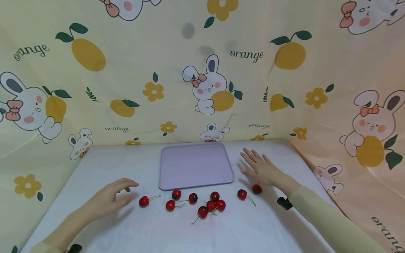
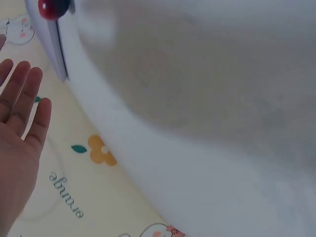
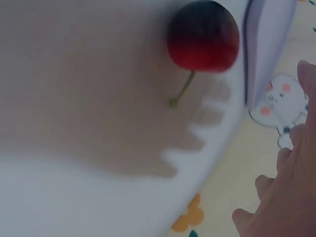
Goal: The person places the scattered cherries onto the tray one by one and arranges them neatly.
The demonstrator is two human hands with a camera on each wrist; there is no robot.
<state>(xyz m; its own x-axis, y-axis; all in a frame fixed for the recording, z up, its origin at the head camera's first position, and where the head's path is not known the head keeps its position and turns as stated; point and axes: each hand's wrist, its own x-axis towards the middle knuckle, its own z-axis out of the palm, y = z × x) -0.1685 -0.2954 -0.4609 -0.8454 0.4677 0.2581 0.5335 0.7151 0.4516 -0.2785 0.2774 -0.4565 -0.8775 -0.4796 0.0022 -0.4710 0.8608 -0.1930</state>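
Several red cherries with green stems lie on the white table in front of a pale purple tray (image 1: 196, 167). My left hand (image 1: 110, 197) hovers at the left with fingers relaxed and holds nothing; the leftmost cherry (image 1: 143, 201) lies just past its fingertips. To the right of the tray my right hand (image 1: 262, 170) is held above the table, fingers spread, nothing in it. A cherry (image 1: 257, 189) lies just below that hand, and another cherry (image 1: 242, 194) with its stem is beside it. The right wrist view shows one cherry (image 3: 203, 37) close up, apart from the hand.
A tight cluster of cherries (image 1: 211, 205) lies at the front middle of the table (image 1: 152, 232). Behind and at both sides hangs a yellow cloth (image 1: 177, 42) printed with rabbits and oranges. Dark wrist devices show at the right sleeve (image 1: 284, 203) and left sleeve.
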